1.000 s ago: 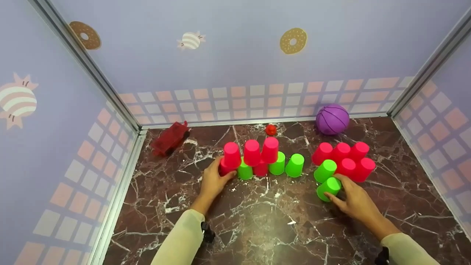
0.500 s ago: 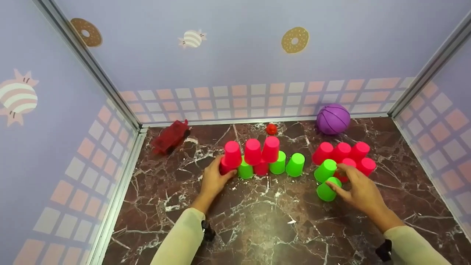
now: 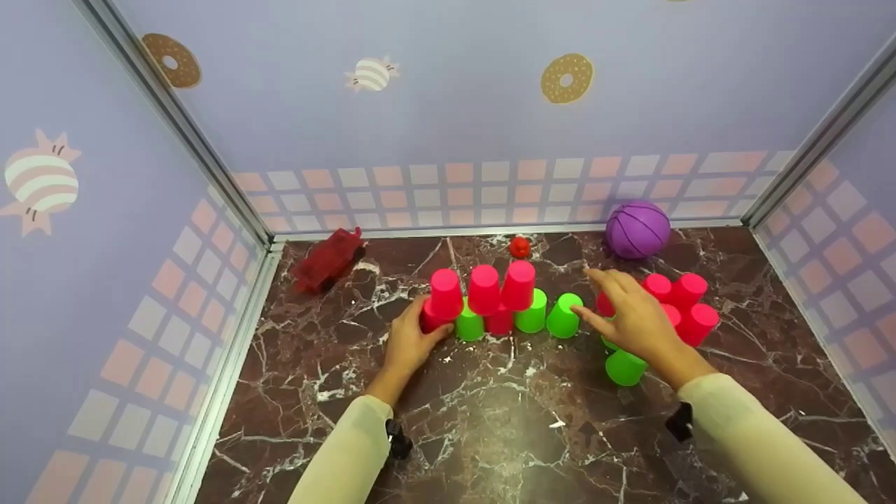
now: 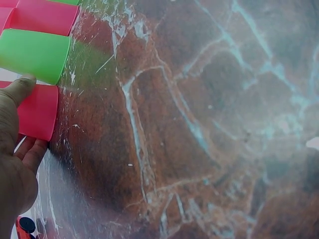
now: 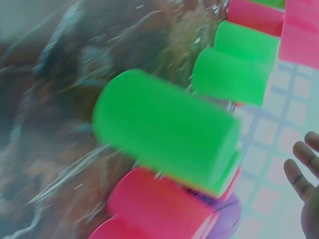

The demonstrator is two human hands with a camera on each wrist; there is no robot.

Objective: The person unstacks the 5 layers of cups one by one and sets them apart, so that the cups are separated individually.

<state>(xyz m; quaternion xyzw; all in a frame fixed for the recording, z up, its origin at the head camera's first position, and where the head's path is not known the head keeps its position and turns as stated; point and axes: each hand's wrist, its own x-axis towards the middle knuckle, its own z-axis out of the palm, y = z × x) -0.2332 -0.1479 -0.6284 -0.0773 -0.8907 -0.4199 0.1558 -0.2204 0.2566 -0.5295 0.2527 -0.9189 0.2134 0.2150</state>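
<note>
Two hands: the left hand (image 3: pixel 410 343) grips the lower pink cup (image 3: pixel 429 323) at the row's left end; the right hand (image 3: pixel 637 318) is released, fingers extended, near the end green cup (image 3: pixel 561 323). Apparent step: steadying, spacing base cups; next move likely demands light contact. Upper pink cups (image 3: pixel 484 290) stand mouth-down, plain, tapered

The right hand (image 3: pixel 633 320) blocks most of one green cup (image 3: pixel 610 344) and parts of some pink cups (image 3: pixel 656 285) on the head cam. Its wrist cam crops that hand and smears the closest cup (image 5: pixel 164 127). Left wrist view chops off the left hand (image 4: pixel 17 169). Can't tell what that tiny red thing (image 3: pixel 519 247) is, tbh.
</note>
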